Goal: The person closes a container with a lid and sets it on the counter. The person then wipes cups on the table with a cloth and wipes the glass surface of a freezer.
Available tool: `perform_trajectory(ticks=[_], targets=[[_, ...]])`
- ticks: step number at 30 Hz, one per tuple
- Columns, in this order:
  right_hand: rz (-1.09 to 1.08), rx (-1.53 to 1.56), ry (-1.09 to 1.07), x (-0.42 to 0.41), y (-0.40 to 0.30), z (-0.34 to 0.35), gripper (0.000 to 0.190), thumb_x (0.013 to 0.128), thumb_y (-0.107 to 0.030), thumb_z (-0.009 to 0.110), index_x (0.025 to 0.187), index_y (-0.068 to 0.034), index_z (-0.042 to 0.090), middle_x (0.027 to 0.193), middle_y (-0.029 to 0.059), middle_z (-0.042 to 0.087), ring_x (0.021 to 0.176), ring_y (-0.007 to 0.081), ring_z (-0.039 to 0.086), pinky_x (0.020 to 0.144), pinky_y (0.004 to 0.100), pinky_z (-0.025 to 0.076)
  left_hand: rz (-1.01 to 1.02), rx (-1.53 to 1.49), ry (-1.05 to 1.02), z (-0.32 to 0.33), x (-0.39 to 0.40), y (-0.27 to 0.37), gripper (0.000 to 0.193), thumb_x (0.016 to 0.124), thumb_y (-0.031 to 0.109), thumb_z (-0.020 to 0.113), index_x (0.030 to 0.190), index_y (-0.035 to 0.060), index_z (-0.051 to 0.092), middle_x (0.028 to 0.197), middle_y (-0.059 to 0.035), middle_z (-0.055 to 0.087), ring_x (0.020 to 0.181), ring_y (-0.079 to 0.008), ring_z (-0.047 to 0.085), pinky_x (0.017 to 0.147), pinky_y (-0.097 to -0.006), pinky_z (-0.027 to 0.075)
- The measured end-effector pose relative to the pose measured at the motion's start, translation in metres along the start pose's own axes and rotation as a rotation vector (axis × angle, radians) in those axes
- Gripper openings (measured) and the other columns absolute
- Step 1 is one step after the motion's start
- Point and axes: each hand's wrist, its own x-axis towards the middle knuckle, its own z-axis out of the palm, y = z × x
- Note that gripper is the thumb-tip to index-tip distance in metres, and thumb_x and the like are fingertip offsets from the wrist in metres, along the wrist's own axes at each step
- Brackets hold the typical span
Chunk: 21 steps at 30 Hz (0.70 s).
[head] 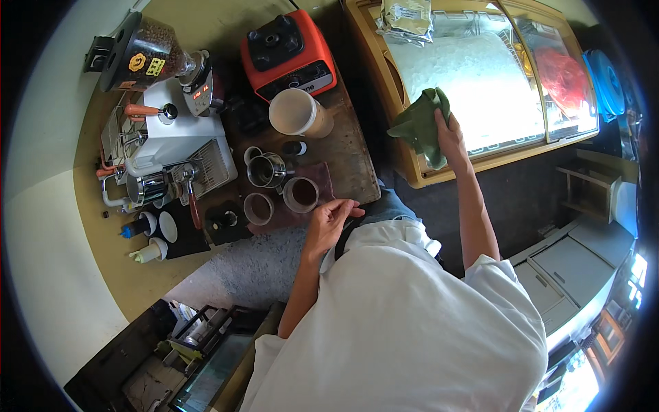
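Note:
My right hand (452,135) grips a folded green cloth (425,123) and holds it over the wooden-framed glass display case (418,181). Close to my waist, my left hand (327,224) is loosely bent with nothing visible in it, beside the near corner of the wooden table (355,165). Just left of that hand, a plastic cup of dark liquid (301,194) and another cup (258,209) stand at a dark red cloth (323,177). A metal pitcher (266,170) is behind them, near a small dark bottle (294,148) and a large plastic tub (293,113).
Left of the table stand a white espresso machine (177,123) and a coffee grinder (154,51) full of beans. A red blender base (288,54) sits at the back. Foil packets (406,20) lie on the case. White cabinets (571,268) are at right.

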Motion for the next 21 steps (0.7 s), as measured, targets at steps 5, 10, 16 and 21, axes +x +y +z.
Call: perform_trajectory(ticks=[5,10,16,21], targets=[[0.138,0.416,-0.193,-0.048,-0.030,0.010,0.050,0.104,-0.041,0.049,0.134,0.000,0.055,0.113,0.0110,0.066,0.105,0.0183,0.062,0.091,0.0316,0.049,0.011,-0.107,-0.157,0.001,0.003,-0.004,0.034,0.101,0.016,0.059,0.129,-0.0031,0.056,0.111,-0.0162,0.071,0.099,-0.0192,0.068,0.092,-0.0327,0.054],[0.185,0.711,-0.430,-0.087,-0.011,0.031,0.047,0.099,-0.027,0.061,0.136,0.001,0.052,0.116,0.0083,0.065,0.107,0.0165,0.062,0.094,0.0312,0.050,0.110,-0.113,-0.121,0.017,0.012,-0.003,0.047,0.098,0.018,0.065,0.138,0.0000,0.047,0.124,-0.0140,0.064,0.111,-0.0209,0.063,0.096,-0.0340,0.051],[0.170,0.511,-0.504,-0.145,-0.017,0.051,0.052,0.094,-0.013,0.067,0.141,-0.002,0.048,0.123,0.0078,0.062,0.111,0.0155,0.059,0.095,0.0308,0.050,0.246,-0.163,-0.054,0.028,0.022,0.000,0.046,0.094,0.020,0.071,0.131,0.0011,0.051,0.122,-0.0140,0.062,0.113,-0.0213,0.062,0.091,-0.0334,0.052],[0.235,0.535,-0.397,-0.167,0.005,0.055,0.049,0.093,-0.015,0.067,0.137,0.000,0.051,0.122,0.0077,0.062,0.109,0.0142,0.059,0.093,0.0301,0.049,0.111,-0.054,-0.131,0.021,0.028,-0.020,0.030,0.094,0.015,0.069,0.118,0.0000,0.059,0.115,-0.0123,0.066,0.111,-0.0198,0.062,0.097,-0.0341,0.050]])
